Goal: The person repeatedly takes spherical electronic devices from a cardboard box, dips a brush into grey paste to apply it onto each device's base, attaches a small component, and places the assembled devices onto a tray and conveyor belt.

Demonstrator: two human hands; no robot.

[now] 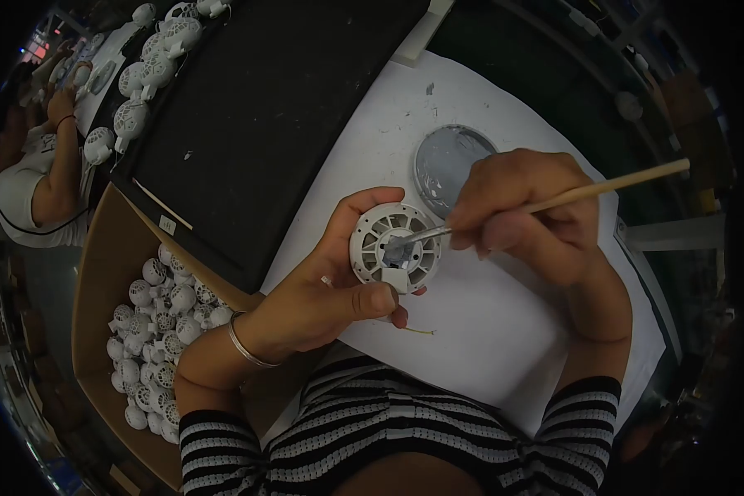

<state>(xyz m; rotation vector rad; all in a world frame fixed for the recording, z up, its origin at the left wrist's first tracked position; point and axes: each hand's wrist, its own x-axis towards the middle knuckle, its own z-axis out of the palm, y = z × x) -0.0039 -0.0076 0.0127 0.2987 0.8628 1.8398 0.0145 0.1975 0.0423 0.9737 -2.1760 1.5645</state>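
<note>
My left hand (pixel 339 285) is closed around a round white slotted plastic housing (pixel 422 269), its open ribbed side facing up. In my right hand (pixel 533 207) is a paintbrush (pixel 612 183) with a pale wooden handle, pinched near its metal ferrule. The brush tip touches the middle of the housing, where a grey patch shows. Beyond my right hand lies a round shallow lid or dish (pixel 450 161) smeared with grey paint, partly hidden by my fingers. A thin yellowish wire (pixel 417 331) sticks out below the housing.
White paper (pixel 372 157) covers the work surface. To the left is a black mat or panel (pixel 264 99) with a thin stick (pixel 161 203) on it. A cardboard box (pixel 99 273) holds several white perforated balls (pixel 161 331). More balls (pixel 130 120) line the far edge, near another person (pixel 41 182).
</note>
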